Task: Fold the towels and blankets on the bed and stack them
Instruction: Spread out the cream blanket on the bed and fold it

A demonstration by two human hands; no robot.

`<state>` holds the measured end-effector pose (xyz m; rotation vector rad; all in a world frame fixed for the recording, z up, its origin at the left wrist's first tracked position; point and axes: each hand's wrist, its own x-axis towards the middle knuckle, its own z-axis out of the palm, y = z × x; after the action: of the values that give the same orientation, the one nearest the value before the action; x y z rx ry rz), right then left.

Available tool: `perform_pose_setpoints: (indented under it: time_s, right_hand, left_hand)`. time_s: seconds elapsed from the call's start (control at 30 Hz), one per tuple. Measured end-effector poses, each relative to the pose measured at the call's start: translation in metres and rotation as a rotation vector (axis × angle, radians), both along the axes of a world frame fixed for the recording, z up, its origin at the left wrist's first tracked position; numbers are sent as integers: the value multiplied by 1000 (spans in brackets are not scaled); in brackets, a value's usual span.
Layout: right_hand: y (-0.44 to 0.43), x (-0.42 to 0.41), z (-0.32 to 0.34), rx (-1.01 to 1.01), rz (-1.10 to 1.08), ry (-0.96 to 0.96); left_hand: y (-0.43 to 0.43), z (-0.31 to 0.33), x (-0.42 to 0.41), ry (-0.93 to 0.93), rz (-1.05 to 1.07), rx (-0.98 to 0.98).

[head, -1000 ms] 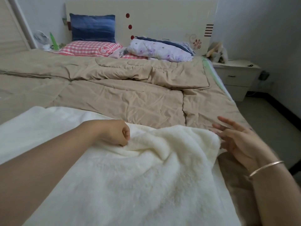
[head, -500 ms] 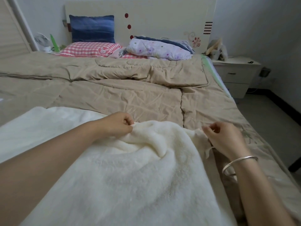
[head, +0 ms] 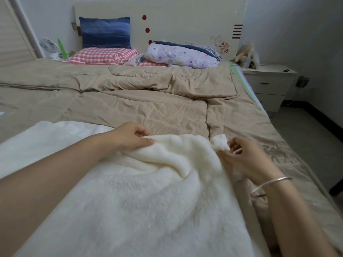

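A wide bed was covered by a creased tan quilt [head: 148,108], whose upper part was folded back in a thicker band towards the headboard [head: 185,21]. The headboard was pale, marked with red dots and a small flower motif. Against it a dark blue pillow [head: 106,32] was propped upright above a red-checked pillow [head: 104,55], and beside these a folded lilac quilt [head: 180,55] with small spots was laid. A small white fan [head: 47,46] was seen at the far left corner. To the right of the bed a pale nightstand [head: 269,84] with drawers was set against the grey wall [head: 297,25], and a grey floor [head: 306,136] ran alongside.

A fluffy cream blanket [head: 148,201] was spread over the near end of the bed, on top of the tan quilt, its far edge bunched into soft folds. That edge was pinched by the left hand [head: 130,138], thumb against curled fingers. The blanket's far right corner was gripped by the right hand [head: 245,158], its fingers curled round the tuft of fabric, which stood up just above them. A silver bangle [head: 272,182] was worn on the right wrist.
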<state>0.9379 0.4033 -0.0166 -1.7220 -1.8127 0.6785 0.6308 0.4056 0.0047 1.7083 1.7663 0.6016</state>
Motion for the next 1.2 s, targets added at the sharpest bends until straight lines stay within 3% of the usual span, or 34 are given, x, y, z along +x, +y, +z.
perform_pose_setpoints:
  time_s: [0.13,0.2,0.27,0.37,0.4,0.47,0.63,0.8,1.03,1.2]
  right_hand:
    - [-28,10,47,-187,79,879]
    - [-32,18,56,-198,31,996]
    - [-23,21,43,-163,-74,771]
    - [0,22,6,-162,-25,91]
    - [5,22,-5,-185,6,-75]
    - [10,21,-14,-193,29,-212]
    - [15,23,-19,-123,-11,-226]
    - [16,24,-19,-129,-38,-244]
    - [16,22,-19,-193,35,-107]
    - [20,24,-23,-124,56,15]
  left_hand:
    - [0,6,-13,-38,-29,139]
    - [3,10,-10,22,-84,201]
    - [5,11,-2,249,-131,225]
    - [7,-3,7,721,-159,161]
    - [7,-12,8,778,-163,129]
    - [7,-23,8,771,-152,100]
    - [11,-27,6,666,-47,208]
    - [24,-27,19,735,89,410]
    - [38,-51,31,824,108,314]
    - [39,-51,28,696,87,203]
